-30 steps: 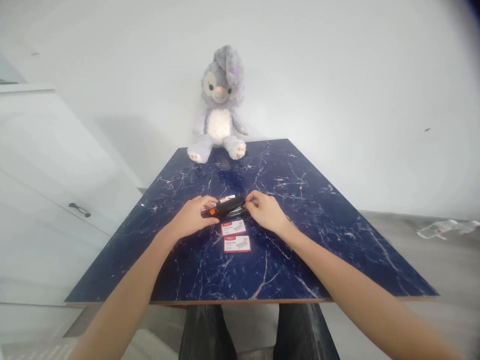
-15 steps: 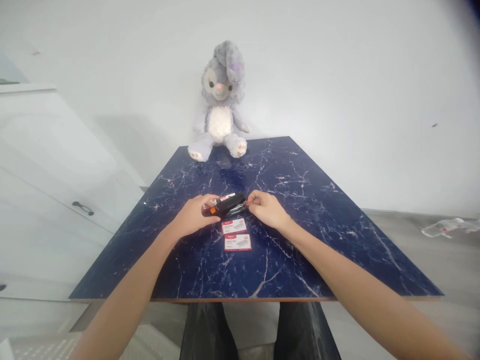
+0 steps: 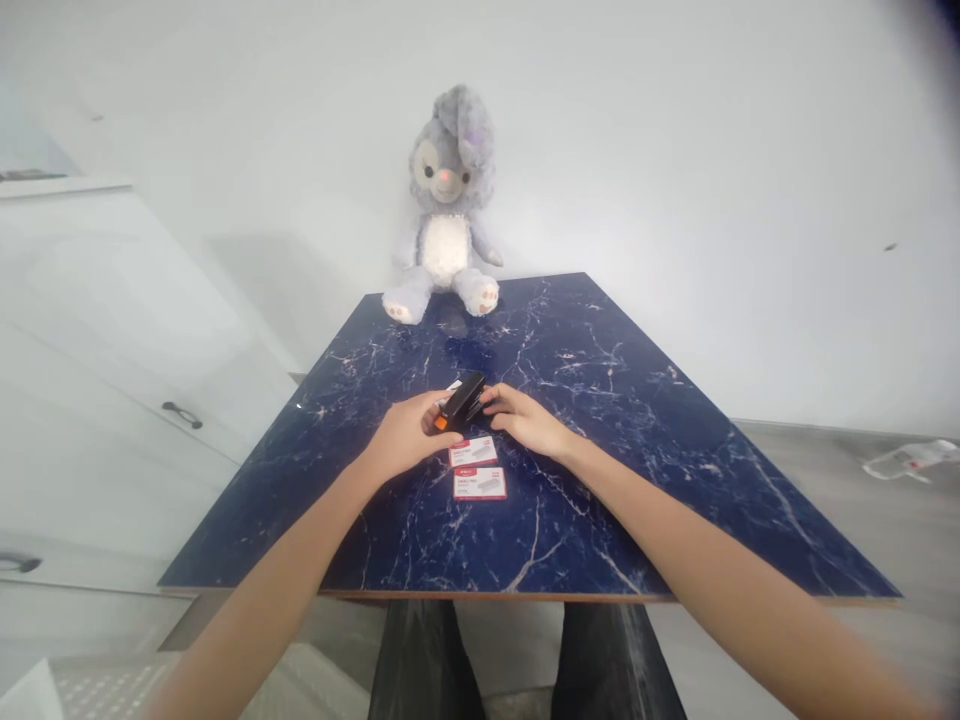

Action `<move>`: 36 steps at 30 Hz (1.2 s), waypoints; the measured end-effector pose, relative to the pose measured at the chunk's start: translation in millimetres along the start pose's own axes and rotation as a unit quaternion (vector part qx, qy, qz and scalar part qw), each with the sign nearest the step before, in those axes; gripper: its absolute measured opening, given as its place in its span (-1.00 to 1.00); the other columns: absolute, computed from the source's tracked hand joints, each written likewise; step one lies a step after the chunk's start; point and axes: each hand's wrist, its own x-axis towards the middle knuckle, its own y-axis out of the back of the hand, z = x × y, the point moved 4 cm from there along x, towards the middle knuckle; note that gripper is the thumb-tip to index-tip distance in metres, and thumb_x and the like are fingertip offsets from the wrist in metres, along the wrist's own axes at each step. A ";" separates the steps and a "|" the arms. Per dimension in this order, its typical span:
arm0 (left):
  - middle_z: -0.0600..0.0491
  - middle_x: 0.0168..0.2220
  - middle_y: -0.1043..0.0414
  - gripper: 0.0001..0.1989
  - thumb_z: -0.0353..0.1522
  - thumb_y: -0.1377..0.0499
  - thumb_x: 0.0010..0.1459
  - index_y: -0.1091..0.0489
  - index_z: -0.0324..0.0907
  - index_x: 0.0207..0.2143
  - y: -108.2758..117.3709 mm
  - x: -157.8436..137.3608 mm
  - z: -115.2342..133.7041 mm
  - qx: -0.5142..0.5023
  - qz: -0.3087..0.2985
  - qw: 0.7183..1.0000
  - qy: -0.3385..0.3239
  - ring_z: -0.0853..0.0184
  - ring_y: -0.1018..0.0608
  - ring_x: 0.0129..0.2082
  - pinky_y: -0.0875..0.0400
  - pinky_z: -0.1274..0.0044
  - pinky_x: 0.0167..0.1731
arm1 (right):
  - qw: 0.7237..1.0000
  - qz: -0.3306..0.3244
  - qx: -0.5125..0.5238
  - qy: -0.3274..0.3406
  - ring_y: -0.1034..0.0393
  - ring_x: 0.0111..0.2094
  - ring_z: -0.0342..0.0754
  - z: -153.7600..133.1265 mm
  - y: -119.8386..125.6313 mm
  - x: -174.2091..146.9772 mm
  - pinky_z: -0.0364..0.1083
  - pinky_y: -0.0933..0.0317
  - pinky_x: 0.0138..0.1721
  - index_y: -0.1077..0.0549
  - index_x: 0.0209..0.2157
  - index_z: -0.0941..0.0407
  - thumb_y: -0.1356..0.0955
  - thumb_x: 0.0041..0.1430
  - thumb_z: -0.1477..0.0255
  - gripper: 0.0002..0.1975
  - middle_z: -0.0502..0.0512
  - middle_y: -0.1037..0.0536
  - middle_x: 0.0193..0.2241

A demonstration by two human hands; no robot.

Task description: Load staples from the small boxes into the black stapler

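A black stapler (image 3: 466,396) with an orange part at its near end is tilted up over the table, in the grip of my left hand (image 3: 411,432). Close to the stapler's right side, my right hand (image 3: 525,418) has its fingers apart and curved; whether a fingertip touches it, I cannot tell. Just below lie two small red-and-white boxes, a nearer staple box (image 3: 480,484) and a farther staple box (image 3: 474,452). Behind the stapler a bit of another white-and-red box (image 3: 454,386) shows, mostly hidden.
The table (image 3: 600,500) has a dark blue marbled top. A grey plush rabbit (image 3: 448,245) sits at its far edge against the wall. To the left stands a white cabinet (image 3: 97,400) with dark handles. A clear plastic item (image 3: 911,460) lies on the floor at right.
The stapler has turned and tilted more steeply in my left hand. My right hand's fingers, pinched at its end before, have spread apart. The view has shifted slightly.
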 end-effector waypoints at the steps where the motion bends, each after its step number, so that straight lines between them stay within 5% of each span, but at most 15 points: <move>1: 0.05 -0.20 -0.60 -0.36 -0.13 -0.35 0.04 -0.35 -0.02 0.18 -3.2 -0.9 2.9 -0.020 -0.006 1.000 -0.008 0.26 -0.61 -0.37 -0.52 0.42 -0.28 | 1.000 0.007 0.011 0.002 -0.46 -0.04 0.01 2.3 -1.9 1.6 -0.01 -0.33 -0.02 -0.37 -0.01 0.02 -0.33 -0.03 0.49 -0.53 0.07 -0.50 0.04; 5: -0.06 -0.01 -0.57 -0.37 -0.13 -0.18 0.23 -0.21 -0.07 0.30 -14.6 -5.1 9.3 -0.119 -0.068 0.990 -0.034 0.23 -0.65 -0.24 -0.54 0.39 -0.18 | 0.998 0.023 0.055 -0.012 -0.33 0.19 0.10 6.3 -3.7 2.5 0.06 -0.26 0.14 -0.03 0.33 -0.05 -0.38 0.02 0.44 -0.16 0.19 -0.15 0.35; 8: -0.05 -0.03 -0.59 -0.45 -0.16 -0.16 0.26 -0.27 -0.07 0.26 -12.5 -4.4 6.5 -0.103 -0.053 0.993 -0.036 0.22 -0.65 -0.21 -0.54 0.37 -0.14 | 0.999 0.018 0.032 -0.015 -0.33 0.19 0.10 -1.1 1.5 -1.0 0.05 -0.28 0.12 0.03 0.36 -0.02 -0.36 0.06 0.42 -0.14 0.24 -0.06 0.38; 12: -0.04 -0.03 -0.58 -0.67 -0.26 -0.13 0.26 -0.47 -0.10 0.03 12.4 1.9 -8.2 0.063 0.119 0.991 -0.020 0.14 -0.57 -0.05 -0.43 0.27 0.04 | 0.982 0.064 -0.177 0.034 -0.48 -0.11 0.03 -28.7 18.7 -11.0 0.00 -0.32 -0.09 -0.37 0.05 0.10 -0.35 0.12 0.39 -0.58 0.21 -0.51 0.03; 14: -0.07 0.04 -0.52 -0.68 -0.29 -0.13 0.24 -0.48 -0.12 0.01 20.4 5.2 -17.8 0.134 0.140 0.981 -0.015 0.10 -0.51 0.05 -0.37 0.22 0.11 | 0.967 0.013 -0.250 0.056 -0.47 -0.31 -0.04 -42.5 21.4 -16.9 -0.07 -0.27 -0.25 -0.46 -0.22 0.10 -0.33 0.16 0.36 -0.83 0.08 -0.59 -0.27; 17: -0.11 0.09 -0.44 -0.65 -0.23 -0.16 0.23 -0.46 -0.16 0.02 19.9 8.6 -28.6 0.148 0.084 0.985 -0.028 0.10 -0.50 0.04 -0.37 0.24 0.10 | 0.957 -0.100 -0.265 0.063 -0.41 -0.45 -0.11 -54.7 19.8 -25.9 -0.14 -0.17 -0.39 -0.44 -0.40 0.09 -0.35 0.16 0.32 -0.86 -0.03 -0.56 -0.46; 22: -0.05 0.00 -0.44 -0.67 -0.20 -0.21 0.18 -0.46 -0.12 -0.04 10.8 6.0 -26.3 0.071 0.036 0.997 -0.016 0.31 -0.55 -0.32 -0.51 0.38 -0.21 | 0.948 -0.221 -0.225 0.028 -0.40 -0.47 -0.10 -61.7 12.1 -37.1 -0.16 -0.12 -0.45 -0.49 -0.42 0.09 -0.43 0.04 0.34 -0.88 -0.03 -0.57 -0.47; 29: -0.08 0.06 -0.37 -0.80 -0.33 -0.29 0.09 -0.39 -0.14 -0.24 -7.7 -1.8 -4.8 -0.158 -0.084 0.984 -0.005 0.35 -0.59 -0.28 -0.57 0.40 -0.21 | 0.935 -0.304 -0.181 -0.014 -0.50 -0.39 -0.06 -71.1 3.8 -51.7 -0.17 -0.22 -0.39 -0.55 -0.15 0.05 -0.51 -0.10 0.37 -0.61 -0.01 -0.62 -0.34; 33: -0.07 0.08 -0.38 -0.85 -0.37 -0.29 0.10 -0.37 -0.16 -0.30 -12.5 -2.5 1.5 -0.144 -0.069 0.987 -0.029 0.37 -0.58 -0.27 -0.57 0.39 -0.18 | 0.926 -0.327 -0.191 0.013 -0.50 -0.42 -0.09 -69.7 -8.8 -55.9 -0.16 -0.22 -0.39 -0.35 0.18 0.04 -0.51 -0.06 0.38 -0.28 -0.03 -0.63 -0.32; 36: -0.04 0.09 -0.39 -0.90 -0.34 -0.24 0.16 -0.38 -0.16 -0.35 -12.9 -1.2 3.5 -0.098 -0.050 0.992 -0.059 0.35 -0.58 -0.24 -0.55 0.39 -0.14 | 0.922 -0.319 -0.217 0.037 -0.44 -0.49 -0.09 -66.7 -21.1 -55.6 -0.15 -0.15 -0.45 -0.34 0.14 0.08 -0.51 -0.06 0.32 -0.30 -0.06 -0.60 -0.42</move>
